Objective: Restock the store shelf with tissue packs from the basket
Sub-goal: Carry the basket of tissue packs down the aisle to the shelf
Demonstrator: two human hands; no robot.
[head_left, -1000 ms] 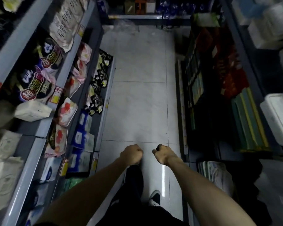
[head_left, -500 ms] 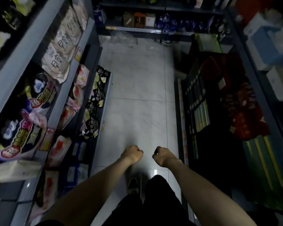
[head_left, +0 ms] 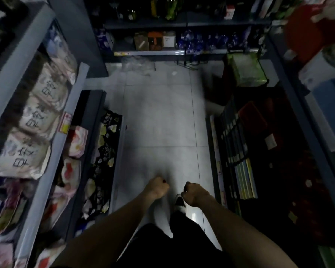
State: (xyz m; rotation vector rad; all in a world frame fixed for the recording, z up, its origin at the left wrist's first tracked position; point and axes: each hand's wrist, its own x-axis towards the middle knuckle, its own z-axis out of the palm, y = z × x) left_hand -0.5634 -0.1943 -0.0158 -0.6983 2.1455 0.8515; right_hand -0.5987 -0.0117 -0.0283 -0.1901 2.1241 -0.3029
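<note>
My left hand [head_left: 157, 187] and my right hand [head_left: 194, 193] are held out low over the tiled aisle floor, a little apart, both curled into fists with nothing visible in them. Pale soft packs with dark printed characters [head_left: 37, 117] fill the upper left shelf, and pink-and-white packs [head_left: 76, 142] lie on the shelf below. At the far right end of the aisle a dark basket [head_left: 227, 74] stands on the floor holding a green pack [head_left: 246, 71], well beyond my hands.
Shelving lines both sides of the narrow aisle: black-and-yellow bags [head_left: 104, 151] low on the left, dark boxed goods [head_left: 238, 151] low on the right. A cross shelf [head_left: 182, 52] with bottles and blue packs closes the far end. My shoe [head_left: 179, 202] shows below my hands.
The view has travelled forward down the aisle, so the end shelf and the basket are nearer. Both hands keep their fisted pose in front of me.
</note>
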